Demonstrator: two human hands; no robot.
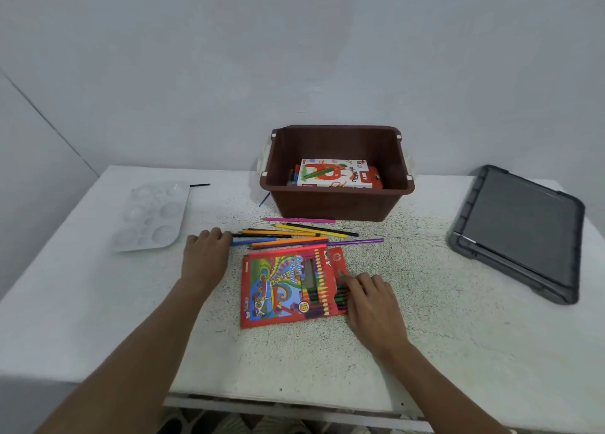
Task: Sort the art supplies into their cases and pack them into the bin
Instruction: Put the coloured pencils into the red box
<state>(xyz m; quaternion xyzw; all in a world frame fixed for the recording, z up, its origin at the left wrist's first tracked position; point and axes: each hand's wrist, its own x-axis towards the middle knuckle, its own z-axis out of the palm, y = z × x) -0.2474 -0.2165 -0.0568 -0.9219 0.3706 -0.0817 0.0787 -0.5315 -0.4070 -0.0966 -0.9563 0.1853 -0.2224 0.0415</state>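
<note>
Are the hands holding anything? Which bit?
Nothing looks gripped. The left hand touches the ends of the loose pencils; the right hand presses the packed pencils at the open end of the red case.

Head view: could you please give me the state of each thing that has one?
bin: open, oil pastels box inside.
lid: off, flat on the table.
pencil box: flat, flap open, partly filled.
loose pencils: scattered before the bin.
left hand: touching loose pencil ends.
right hand: fingers on boxed pencils.

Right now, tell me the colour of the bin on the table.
The bin is dark brown, best seen in the head view.
</note>
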